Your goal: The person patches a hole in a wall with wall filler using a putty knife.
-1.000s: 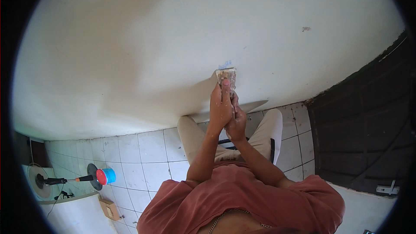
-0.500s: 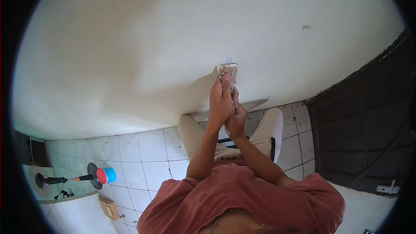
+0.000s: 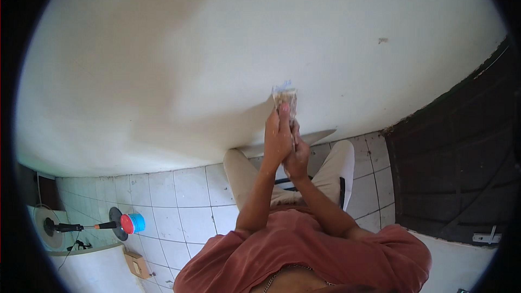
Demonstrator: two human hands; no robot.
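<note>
A putty-crusted scraper (image 3: 285,97) is held with its wide blade against or very near the pale wall (image 3: 228,49). My left hand (image 3: 278,137) is closed around its upper part, the thumb stretched along the blade. Lower down, my right hand (image 3: 297,157) is closed on the handle, most of which the fingers hide. Both hands have whitish specks on them. Just above the blade edge the wall shows a small bluish scuffed patch (image 3: 281,84).
A brown chipped spot (image 3: 383,40) marks the wall farther right. At the right is a dark door (image 3: 450,146) with a metal bolt. White floor tiles (image 3: 195,222) run below the wall. On the left are a stand fan (image 3: 81,227), a blue-and-red tub (image 3: 135,222) and a cardboard box (image 3: 137,265).
The scraper and both hands have slid slightly down the wall, and more of the bluish patch shows above the blade. The whole view has also shifted a little.
</note>
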